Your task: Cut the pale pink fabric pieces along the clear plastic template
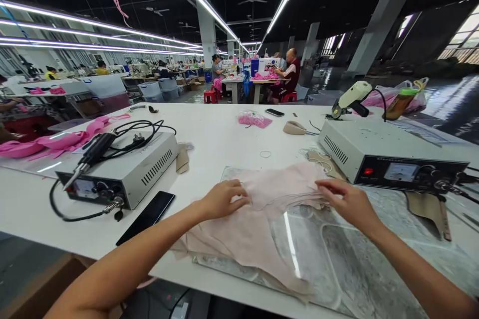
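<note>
A stack of thin pale pink fabric pieces lies in front of me on a clear sheet. My left hand is at the stack's left edge, thumb and fingers curled together on the top fabric. At the right edge, my right hand pinches the fabric's corner between thumb and fingertips. More pale pink pieces are spread closer to me, partly under the stack and below my left hand. How many layers each hand grips is hidden.
Left stands a grey control box with a black-handled tool on top; a black phone lies beside it. Another box with a cream heat gun stands right. Pink straps lie far left. People sew beyond the table.
</note>
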The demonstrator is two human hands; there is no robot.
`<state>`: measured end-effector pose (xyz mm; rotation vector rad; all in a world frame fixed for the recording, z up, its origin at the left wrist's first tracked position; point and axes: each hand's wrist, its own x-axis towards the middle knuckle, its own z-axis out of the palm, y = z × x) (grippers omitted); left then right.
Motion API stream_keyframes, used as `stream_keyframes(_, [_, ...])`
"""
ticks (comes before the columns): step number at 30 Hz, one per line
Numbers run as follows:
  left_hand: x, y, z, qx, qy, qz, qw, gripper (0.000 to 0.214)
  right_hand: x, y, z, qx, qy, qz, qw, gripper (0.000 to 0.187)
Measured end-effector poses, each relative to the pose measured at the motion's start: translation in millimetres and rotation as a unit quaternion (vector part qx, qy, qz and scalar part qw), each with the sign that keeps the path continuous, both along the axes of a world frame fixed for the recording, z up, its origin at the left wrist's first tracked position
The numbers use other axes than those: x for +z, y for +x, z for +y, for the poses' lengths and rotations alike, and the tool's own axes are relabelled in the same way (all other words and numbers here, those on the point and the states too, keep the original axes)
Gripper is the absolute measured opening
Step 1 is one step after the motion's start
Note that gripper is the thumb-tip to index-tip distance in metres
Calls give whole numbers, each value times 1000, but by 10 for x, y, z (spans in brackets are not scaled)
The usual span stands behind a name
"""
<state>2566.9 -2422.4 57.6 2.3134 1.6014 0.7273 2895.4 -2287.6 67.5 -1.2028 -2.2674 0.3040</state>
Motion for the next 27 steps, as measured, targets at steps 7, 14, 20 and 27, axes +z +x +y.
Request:
stream_keyframes(7, [48,834,1061,75,-17,6,997,40,103,-143,941,-139,-90,-117,979,34])
stream_keyframes(14, [12,948,1415,100,-77,35,991,40,107,-197,1281,-31,-126,-131,983,29])
stream_keyframes(20, [-24,918,1508,107,-71,30,991,31,168,-273,1491,82,-131,-150,977,23])
stream_keyframes(27, [-60,884,1537,98,-58,-4,994,27,106,-196,1515,93,-72,-111,987,20])
